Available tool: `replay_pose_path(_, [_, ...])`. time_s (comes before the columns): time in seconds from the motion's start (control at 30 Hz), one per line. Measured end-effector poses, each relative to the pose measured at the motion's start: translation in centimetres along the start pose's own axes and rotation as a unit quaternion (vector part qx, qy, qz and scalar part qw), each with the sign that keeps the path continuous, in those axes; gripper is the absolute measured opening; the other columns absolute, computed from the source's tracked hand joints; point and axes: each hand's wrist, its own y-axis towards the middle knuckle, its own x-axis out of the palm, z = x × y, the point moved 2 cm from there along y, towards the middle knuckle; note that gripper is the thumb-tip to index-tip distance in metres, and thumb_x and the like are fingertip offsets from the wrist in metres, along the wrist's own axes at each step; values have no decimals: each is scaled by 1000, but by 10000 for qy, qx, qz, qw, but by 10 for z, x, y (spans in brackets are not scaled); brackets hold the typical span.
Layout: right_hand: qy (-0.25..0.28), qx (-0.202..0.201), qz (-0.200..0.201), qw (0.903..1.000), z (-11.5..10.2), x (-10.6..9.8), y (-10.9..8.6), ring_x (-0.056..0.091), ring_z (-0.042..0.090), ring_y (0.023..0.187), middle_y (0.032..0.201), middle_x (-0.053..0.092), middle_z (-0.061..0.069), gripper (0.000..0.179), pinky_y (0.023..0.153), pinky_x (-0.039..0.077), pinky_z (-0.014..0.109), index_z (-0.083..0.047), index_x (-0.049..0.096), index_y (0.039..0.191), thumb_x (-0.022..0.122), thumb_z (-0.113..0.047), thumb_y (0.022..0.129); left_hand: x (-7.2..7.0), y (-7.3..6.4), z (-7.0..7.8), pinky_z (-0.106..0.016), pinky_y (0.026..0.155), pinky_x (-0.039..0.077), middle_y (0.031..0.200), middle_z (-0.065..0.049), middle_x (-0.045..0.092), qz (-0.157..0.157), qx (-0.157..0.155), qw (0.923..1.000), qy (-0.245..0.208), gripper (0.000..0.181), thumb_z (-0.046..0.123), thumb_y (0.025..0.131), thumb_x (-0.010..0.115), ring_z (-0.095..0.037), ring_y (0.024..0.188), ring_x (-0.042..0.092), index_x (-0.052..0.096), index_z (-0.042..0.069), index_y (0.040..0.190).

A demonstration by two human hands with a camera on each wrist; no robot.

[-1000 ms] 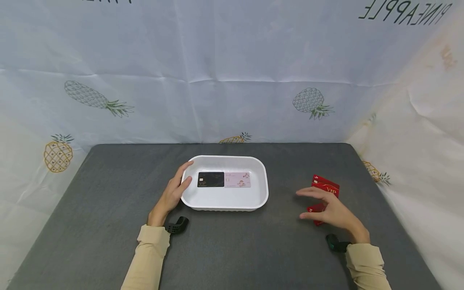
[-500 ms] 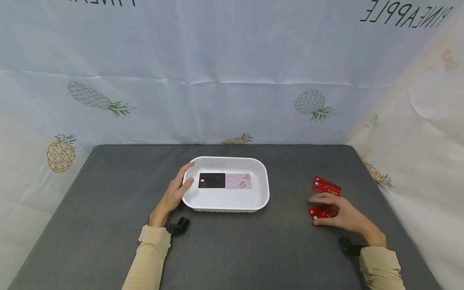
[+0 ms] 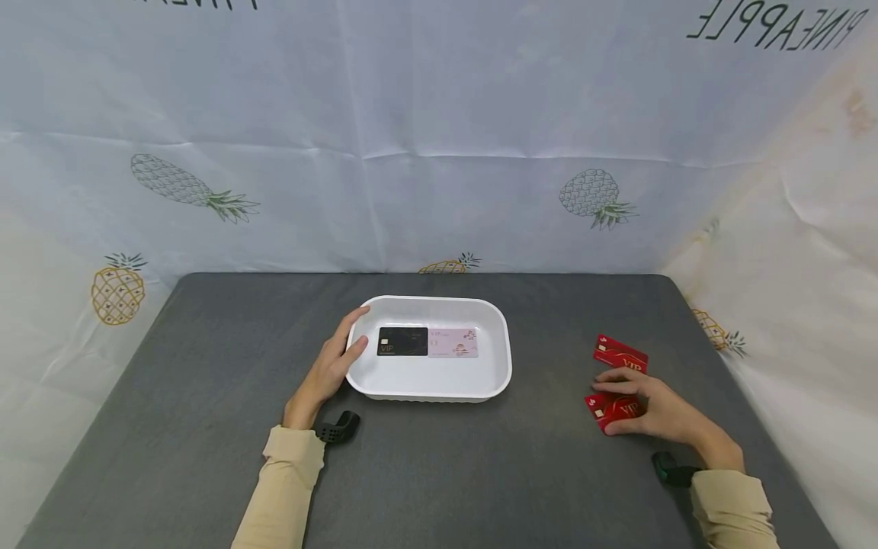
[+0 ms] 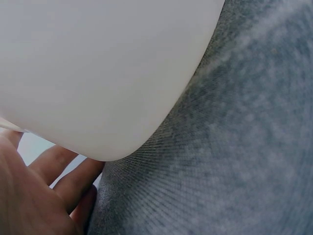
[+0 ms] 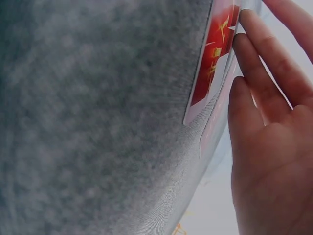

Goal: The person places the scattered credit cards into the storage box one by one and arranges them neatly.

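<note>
My left hand (image 3: 325,374) holds the left end of a white plastic tray (image 3: 425,389), thumb over the rim and fingers along its outer side. The left wrist view shows the tray's smooth wall (image 4: 112,88) close up, with fingers (image 4: 73,181) behind it. Inside the tray lie a black VIP card (image 3: 402,341) and a pink VIP card (image 3: 453,343), end to end. My right hand (image 3: 668,412) spans the nearer red VIP card (image 3: 610,408), thumb at its lower edge and forefinger along its upper edge. Just beyond the hand lies a second red card (image 3: 617,352).
A dark grey cloth-covered table (image 3: 446,480) lies under everything. Behind it hangs a white curtain (image 3: 446,99) printed with pineapples. A dark strap-mounted device (image 3: 339,428) sits at my left wrist, another (image 3: 672,469) at my right.
My right hand has moved right and slightly nearer me, from beside the red cards to over the nearer one. My left hand keeps its hold on the tray.
</note>
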Motion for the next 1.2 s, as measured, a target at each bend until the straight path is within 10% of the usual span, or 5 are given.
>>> replay_pose_path(1.2, [-481,503,-22,9976,-7,-2,-2,30,-15,107,116,58,2,48,79,50,24,-18,74,115,92,-31,73,0,-1,2,-66,115,30,166,-21,30,-56,-51,9999,-71,57,24,106,47,-44,148,36,32,14,160])
